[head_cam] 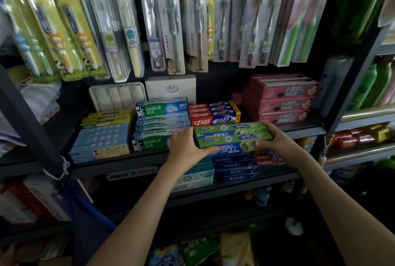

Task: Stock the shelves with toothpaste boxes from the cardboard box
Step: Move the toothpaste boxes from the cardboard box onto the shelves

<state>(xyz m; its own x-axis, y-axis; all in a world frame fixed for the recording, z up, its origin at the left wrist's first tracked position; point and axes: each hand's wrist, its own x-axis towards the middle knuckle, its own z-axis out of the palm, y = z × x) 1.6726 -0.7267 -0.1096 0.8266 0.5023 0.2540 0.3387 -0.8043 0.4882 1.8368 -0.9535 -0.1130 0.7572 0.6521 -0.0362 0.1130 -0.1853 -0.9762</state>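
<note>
Stack of green-and-blue Crest boxes (233, 137) at the front edge of the shelf (303, 131), gripped at its 2 ends: left hand (184, 146) curled round the left end, right hand (277, 140) round the right. DARLIE boxes (158, 123) just beside, left; red 中華 boxes (213, 114) just behind; pink 小苏打 boxes (284, 103) behind right, with a bare strip of shelf before them. Colgate box (267, 162) on the tier below.

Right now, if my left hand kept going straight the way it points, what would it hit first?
Likely the red toothpaste boxes stacked behind the green boxes your left hand holds; the Darlie stack lies close beside that line, and depth is unclear.
</note>
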